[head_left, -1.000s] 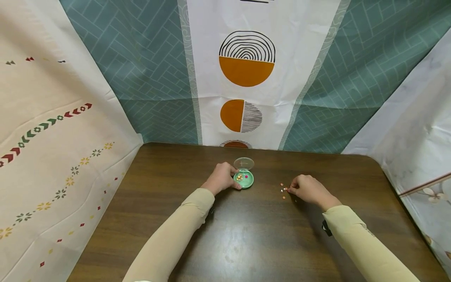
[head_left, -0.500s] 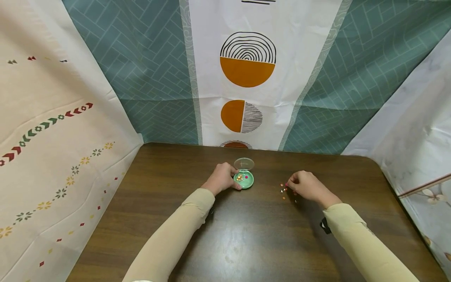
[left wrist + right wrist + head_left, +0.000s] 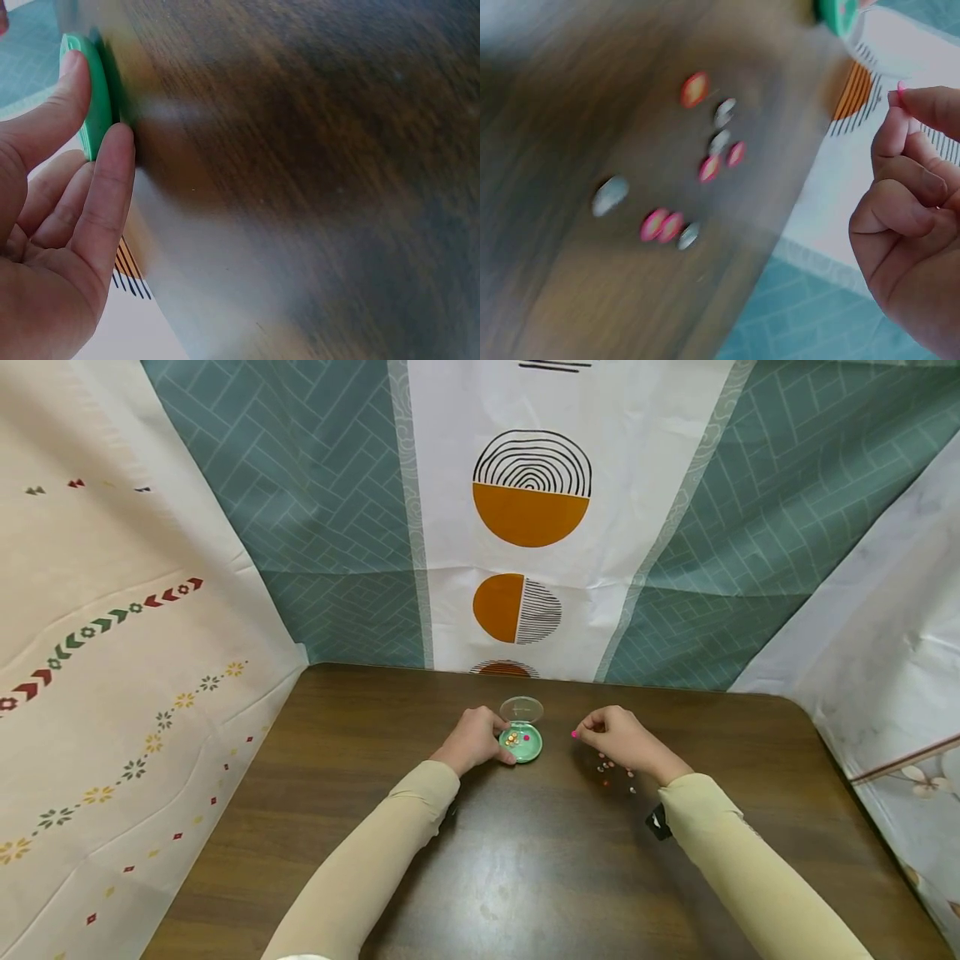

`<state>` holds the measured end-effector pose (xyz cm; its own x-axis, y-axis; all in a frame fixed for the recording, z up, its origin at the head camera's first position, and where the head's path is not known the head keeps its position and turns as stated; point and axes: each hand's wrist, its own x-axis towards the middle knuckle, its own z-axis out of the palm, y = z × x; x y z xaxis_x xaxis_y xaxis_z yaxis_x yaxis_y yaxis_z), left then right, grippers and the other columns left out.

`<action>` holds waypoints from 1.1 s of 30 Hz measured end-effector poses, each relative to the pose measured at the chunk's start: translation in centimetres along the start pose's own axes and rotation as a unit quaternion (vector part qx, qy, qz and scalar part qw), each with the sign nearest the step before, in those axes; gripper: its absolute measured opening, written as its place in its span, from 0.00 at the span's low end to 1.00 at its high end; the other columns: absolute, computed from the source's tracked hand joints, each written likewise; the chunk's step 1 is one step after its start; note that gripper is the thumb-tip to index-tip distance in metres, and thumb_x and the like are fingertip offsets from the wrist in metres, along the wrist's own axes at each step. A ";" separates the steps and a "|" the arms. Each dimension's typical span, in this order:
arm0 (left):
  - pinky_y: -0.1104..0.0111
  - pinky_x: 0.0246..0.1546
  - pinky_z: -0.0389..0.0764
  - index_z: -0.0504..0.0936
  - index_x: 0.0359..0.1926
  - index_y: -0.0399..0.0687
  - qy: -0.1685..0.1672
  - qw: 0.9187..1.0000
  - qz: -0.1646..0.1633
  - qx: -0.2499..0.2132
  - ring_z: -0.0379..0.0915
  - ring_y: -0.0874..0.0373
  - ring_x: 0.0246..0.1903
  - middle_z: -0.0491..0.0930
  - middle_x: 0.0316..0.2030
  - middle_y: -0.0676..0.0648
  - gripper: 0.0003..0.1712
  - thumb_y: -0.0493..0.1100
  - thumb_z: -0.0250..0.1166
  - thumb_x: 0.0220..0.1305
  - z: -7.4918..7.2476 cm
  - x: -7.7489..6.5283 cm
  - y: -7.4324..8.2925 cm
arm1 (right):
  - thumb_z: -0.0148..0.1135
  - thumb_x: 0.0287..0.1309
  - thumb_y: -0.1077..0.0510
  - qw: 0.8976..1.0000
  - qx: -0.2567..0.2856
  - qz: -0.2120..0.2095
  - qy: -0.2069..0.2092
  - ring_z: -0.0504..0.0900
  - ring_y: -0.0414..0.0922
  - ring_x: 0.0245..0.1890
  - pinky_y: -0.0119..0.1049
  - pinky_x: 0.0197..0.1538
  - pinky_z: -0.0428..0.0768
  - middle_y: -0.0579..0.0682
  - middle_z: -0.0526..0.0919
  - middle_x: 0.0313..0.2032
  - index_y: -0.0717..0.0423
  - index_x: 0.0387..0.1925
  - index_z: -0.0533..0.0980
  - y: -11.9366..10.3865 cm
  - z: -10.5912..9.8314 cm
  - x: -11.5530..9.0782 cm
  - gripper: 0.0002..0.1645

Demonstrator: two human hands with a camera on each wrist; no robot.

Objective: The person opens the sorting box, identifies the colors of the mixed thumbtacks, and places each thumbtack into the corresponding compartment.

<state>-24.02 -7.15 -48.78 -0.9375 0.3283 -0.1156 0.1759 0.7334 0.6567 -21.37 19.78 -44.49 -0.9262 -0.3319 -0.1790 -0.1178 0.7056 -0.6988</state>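
Observation:
A small round green case (image 3: 531, 751) stands on the brown table with its clear lid (image 3: 521, 709) raised at the back. My left hand (image 3: 474, 742) grips its left side between thumb and fingers; the left wrist view shows the thumb against the green rim (image 3: 97, 112). Several tiny gold pieces (image 3: 512, 739) and one pink piece (image 3: 527, 738) lie inside. To the right, my right hand (image 3: 622, 739) pinches a small pink disc (image 3: 574, 734) between thumb and forefinger, above the table and apart from the case. In the right wrist view the disc (image 3: 901, 88) is mostly hidden by the fingertips.
Several small pieces lie loose below the right hand, among them an orange-red one (image 3: 694, 89), pink-rimmed ones (image 3: 654, 224) and a silvery one (image 3: 610, 196). The brown table (image 3: 480, 877) ends at a patterned cloth (image 3: 352, 527) behind.
My right hand has lifted the pink disc from the loose pieces and moved left toward the green case. The left hand keeps its grip on the case.

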 end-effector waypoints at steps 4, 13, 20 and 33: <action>0.72 0.40 0.72 0.82 0.48 0.47 -0.001 1.000 0.000 -0.001 0.72 0.62 0.41 0.80 0.43 0.54 0.37 0.51 0.80 0.31 0.0 -0.1 0.1 | 0.55 0.64 0.50 1.000 0.012 -0.017 0.006 0.64 0.45 0.09 0.40 0.13 0.68 0.52 0.76 0.24 0.54 0.38 0.80 -1.0 0.4 0.9 0.14; 0.74 0.37 0.72 0.83 0.48 0.46 -0.001 1.000 0.004 0.001 0.72 0.62 0.40 0.80 0.43 0.54 0.37 0.51 0.80 0.30 -0.1 0.0 0.1 | 0.56 0.63 0.53 0.998 -0.006 -0.060 0.012 0.70 0.43 0.30 0.37 0.32 0.70 0.51 0.81 0.36 0.56 0.35 0.81 -2.1 1.9 2.8 0.12; 0.74 0.35 0.72 0.83 0.47 0.47 0.000 1.000 0.005 0.007 0.73 0.62 0.39 0.80 0.42 0.55 0.35 0.51 0.80 0.31 0.0 0.1 0.0 | 0.57 0.62 0.55 0.998 -0.031 -0.061 0.002 0.73 0.43 0.30 0.37 0.32 0.73 0.49 0.81 0.33 0.58 0.35 0.81 -2.1 3.6 4.2 0.11; 0.75 0.35 0.72 0.83 0.48 0.47 0.004 1.000 0.010 0.014 0.72 0.63 0.39 0.80 0.43 0.55 0.36 0.52 0.80 0.31 0.1 0.1 -0.1 | 0.60 0.60 0.56 0.991 -0.118 -0.067 0.014 0.72 0.40 0.27 0.34 0.31 0.72 0.40 0.78 0.29 0.51 0.33 0.80 -2.2 5.4 4.8 0.05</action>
<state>-24.09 -7.13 -48.94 -0.9360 0.3386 -0.0967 0.2031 0.7435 0.6372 -23.64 13.24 -47.58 -0.9062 -0.4163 -0.0739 -0.3171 0.7848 -0.5324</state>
